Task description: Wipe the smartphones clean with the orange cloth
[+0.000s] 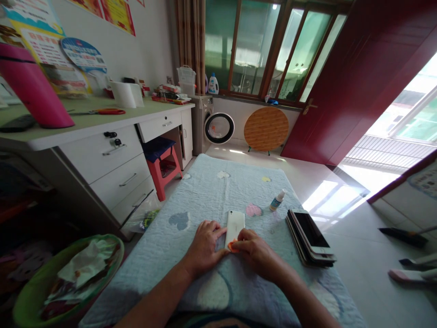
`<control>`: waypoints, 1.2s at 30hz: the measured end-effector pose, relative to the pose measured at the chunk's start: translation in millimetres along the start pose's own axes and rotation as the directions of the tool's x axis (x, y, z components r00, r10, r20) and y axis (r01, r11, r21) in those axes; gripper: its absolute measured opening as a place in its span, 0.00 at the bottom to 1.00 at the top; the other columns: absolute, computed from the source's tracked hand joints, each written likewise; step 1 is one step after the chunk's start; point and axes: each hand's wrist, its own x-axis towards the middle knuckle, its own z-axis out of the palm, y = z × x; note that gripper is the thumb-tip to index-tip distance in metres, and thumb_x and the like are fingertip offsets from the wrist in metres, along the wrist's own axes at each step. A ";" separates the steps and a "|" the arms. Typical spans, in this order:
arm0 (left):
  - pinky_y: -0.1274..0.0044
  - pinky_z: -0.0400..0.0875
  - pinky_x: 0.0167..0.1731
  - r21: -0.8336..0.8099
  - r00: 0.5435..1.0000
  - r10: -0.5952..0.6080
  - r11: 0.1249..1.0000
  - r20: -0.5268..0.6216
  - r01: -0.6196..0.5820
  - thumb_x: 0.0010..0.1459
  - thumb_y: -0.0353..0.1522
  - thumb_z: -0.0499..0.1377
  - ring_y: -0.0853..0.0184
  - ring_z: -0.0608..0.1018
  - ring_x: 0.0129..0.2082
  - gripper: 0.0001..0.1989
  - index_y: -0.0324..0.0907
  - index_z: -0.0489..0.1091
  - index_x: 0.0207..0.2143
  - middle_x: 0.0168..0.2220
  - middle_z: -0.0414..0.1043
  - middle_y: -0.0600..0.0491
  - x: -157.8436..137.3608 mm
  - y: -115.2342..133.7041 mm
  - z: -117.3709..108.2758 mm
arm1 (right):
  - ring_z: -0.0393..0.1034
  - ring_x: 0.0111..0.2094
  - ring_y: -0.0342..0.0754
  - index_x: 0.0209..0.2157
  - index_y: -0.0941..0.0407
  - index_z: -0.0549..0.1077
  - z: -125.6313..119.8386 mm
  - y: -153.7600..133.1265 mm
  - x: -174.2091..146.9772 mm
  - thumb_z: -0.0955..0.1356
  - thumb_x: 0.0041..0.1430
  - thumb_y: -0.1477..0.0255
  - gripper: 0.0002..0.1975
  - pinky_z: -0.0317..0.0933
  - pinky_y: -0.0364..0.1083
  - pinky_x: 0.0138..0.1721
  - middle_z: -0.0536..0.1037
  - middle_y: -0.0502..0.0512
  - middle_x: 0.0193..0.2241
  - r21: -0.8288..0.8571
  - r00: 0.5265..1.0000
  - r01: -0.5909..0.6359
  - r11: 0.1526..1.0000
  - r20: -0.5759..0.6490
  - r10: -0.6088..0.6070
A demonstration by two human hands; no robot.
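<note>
A white smartphone (pixel 235 224) lies back side up on the pale blue quilted cover. My left hand (pixel 207 243) rests at its left side, with index finger and thumb against the edge and lower corner, holding it in place. Pinched in the fingers of my right hand (pixel 254 248) is a small orange cloth (pixel 232 246), pressed on the lower end of the phone's back. Part of the cloth is hidden by the fingers. Beyond the phone, to the right, stands a small spray bottle (pixel 277 200) with a white cap.
A stack of phones (pixel 312 237) sits at the cover's (pixel 218 191) right edge. On the left are a desk (pixel 112 123) with drawers, a red stool (pixel 165 171) and a green basket (pixel 112 262). A washing machine (pixel 202 123) with its door open stands at the back.
</note>
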 end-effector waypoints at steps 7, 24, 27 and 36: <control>0.64 0.62 0.49 -0.027 1.000 0.011 1.000 -0.006 -0.011 0.57 0.42 0.61 0.57 0.69 0.44 0.22 0.45 0.71 0.52 0.43 0.69 0.48 0.5 -3.7 -2.7 | 0.65 0.37 0.47 0.36 0.56 0.80 -10.8 39.7 34.7 0.64 0.62 0.76 0.11 0.58 0.45 0.40 0.72 0.55 0.34 -0.057 0.989 -0.095 0.994 -0.119 0.087; 0.73 0.69 0.48 -0.094 0.986 0.168 0.982 0.020 -0.166 0.65 0.30 0.54 0.64 0.75 0.46 0.10 0.46 0.76 0.40 0.45 0.76 0.53 -2.3 5.5 4.7 | 0.63 0.37 0.47 0.37 0.52 0.80 3.8 23.5 32.6 0.64 0.64 0.76 0.11 0.57 0.44 0.38 0.71 0.54 0.34 -0.126 0.996 0.022 0.992 -0.080 -0.033; 0.73 0.69 0.49 -0.071 0.985 0.170 0.983 0.018 -0.169 0.65 0.30 0.54 0.63 0.75 0.46 0.11 0.46 0.76 0.40 0.46 0.75 0.53 -2.3 4.9 6.7 | 0.63 0.37 0.47 0.35 0.52 0.80 2.7 29.8 51.7 0.65 0.63 0.76 0.11 0.56 0.45 0.38 0.71 0.54 0.34 -0.194 0.994 -0.011 0.981 -0.107 -0.010; 0.72 0.69 0.43 0.014 0.982 0.175 0.984 0.076 -0.176 0.67 0.32 0.51 0.62 0.74 0.41 0.12 0.46 0.75 0.39 0.38 0.74 0.53 1.7 15.3 4.8 | 0.61 0.38 0.47 0.33 0.53 0.80 7.8 43.7 88.2 0.64 0.64 0.76 0.13 0.55 0.45 0.38 0.72 0.55 0.34 -0.243 0.987 -0.079 0.967 -0.155 0.041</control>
